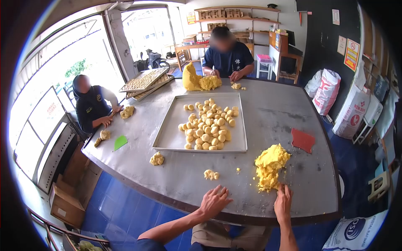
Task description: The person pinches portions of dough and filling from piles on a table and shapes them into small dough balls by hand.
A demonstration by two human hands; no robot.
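Observation:
My left hand (215, 201) lies open over the near part of the table, fingers spread, holding nothing. Just beyond its fingertips sits a small cluster of pale dough pieces (211, 174). At the right, my right hand (283, 203) reaches with extended fingers to the near end of a crumbly yellow mass (270, 163), its fingertips touching it. Small yellow crumbs lie around that mass. A red scraper (302, 141) rests beyond it to the right. In the middle of the table, a metal tray (167, 136) carries a heap of round pale-yellow balls (206, 127).
Across the metal table (268, 104), a person (228, 54) works beside a big yellow block (191, 79). Another person (90, 104) handles dough at the left, near a green scraper (120, 142). Stacked trays (144, 81) fill the far left corner. Sacks (326, 92) stand right.

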